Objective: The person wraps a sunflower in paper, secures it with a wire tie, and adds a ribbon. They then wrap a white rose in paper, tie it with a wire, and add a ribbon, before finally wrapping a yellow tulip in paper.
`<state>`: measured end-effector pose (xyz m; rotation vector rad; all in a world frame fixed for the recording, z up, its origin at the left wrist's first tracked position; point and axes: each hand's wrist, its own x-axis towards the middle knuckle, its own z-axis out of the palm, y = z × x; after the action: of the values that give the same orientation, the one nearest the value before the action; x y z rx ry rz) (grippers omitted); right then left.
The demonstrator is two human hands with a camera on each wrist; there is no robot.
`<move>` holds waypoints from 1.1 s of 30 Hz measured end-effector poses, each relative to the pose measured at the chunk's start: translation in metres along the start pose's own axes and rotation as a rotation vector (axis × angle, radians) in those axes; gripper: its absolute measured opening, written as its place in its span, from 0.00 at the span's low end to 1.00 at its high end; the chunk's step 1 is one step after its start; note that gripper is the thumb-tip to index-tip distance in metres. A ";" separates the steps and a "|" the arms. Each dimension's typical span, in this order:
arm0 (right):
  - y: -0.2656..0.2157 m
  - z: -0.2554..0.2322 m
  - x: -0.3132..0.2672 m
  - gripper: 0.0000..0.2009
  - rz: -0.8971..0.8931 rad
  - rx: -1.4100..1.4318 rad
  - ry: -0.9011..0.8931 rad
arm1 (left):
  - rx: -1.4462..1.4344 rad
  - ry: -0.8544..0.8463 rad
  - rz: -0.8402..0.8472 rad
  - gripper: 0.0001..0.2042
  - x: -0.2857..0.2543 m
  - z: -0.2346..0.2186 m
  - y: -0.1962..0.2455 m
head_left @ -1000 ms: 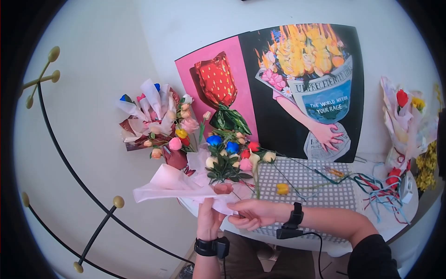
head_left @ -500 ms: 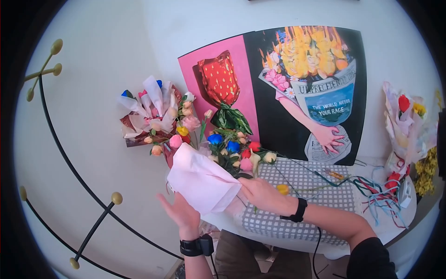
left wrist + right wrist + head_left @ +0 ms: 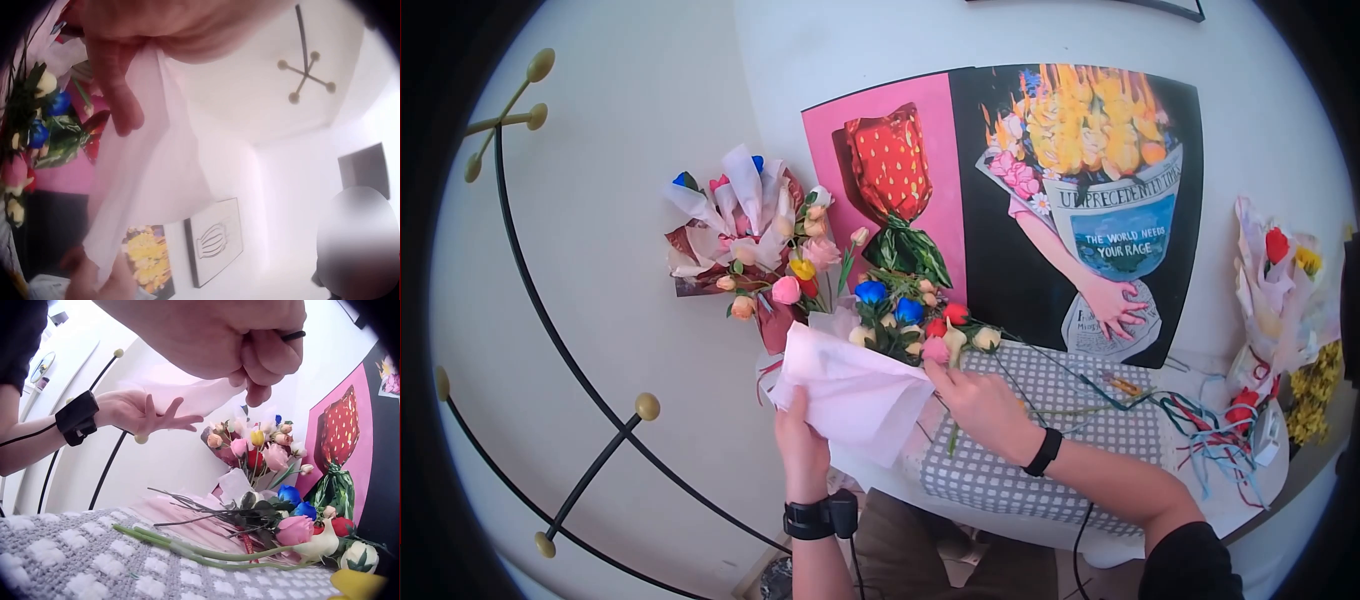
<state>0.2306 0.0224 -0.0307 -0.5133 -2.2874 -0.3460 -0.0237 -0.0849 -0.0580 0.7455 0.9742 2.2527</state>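
Note:
A pale pink sheet of wrapping paper (image 3: pixel 855 392) is held up over the near left part of the table. My right hand (image 3: pixel 988 408) pinches its right corner, with fingers bent in the right wrist view. At the left edge my left hand (image 3: pixel 802 445) holds the sheet, thumb (image 3: pixel 128 119) on one face. Its other fingers (image 3: pixel 175 415) look straight and spread along the other side in the right wrist view. Behind the sheet lies a bunch of artificial flowers (image 3: pixel 910 312) in blue, red, pink and cream, partly hidden by the paper.
A wrapped bouquet (image 3: pixel 745 235) stands at the back left, another (image 3: pixel 1275 280) at the right. Ribbons (image 3: pixel 1205 425) tangle on the right of the table, over a grey-and-white checked cloth (image 3: pixel 1040 490). Two posters (image 3: pixel 1090 330) lean on the wall. A black rack (image 3: pixel 565 360) stands left.
My right hand first moved right with the paper's corner, spreading the sheet, then slightly up. My left hand let go, opened out, and came back to the sheet's left edge.

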 end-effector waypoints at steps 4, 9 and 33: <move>0.005 0.001 0.000 0.25 0.049 0.002 -0.048 | -0.339 -0.420 -0.316 0.28 -0.004 0.000 0.023; 0.004 0.008 -0.004 0.28 -0.011 -0.119 -0.089 | -0.287 -0.493 -0.515 0.29 -0.029 0.044 0.034; 0.012 0.006 0.012 0.15 0.526 1.456 -0.751 | 0.184 -0.256 -0.139 0.21 -0.013 0.026 -0.025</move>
<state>0.2246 0.0384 -0.0253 -0.4155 -2.1991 1.8787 0.0097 -0.0674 -0.0656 0.9867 1.0807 1.9115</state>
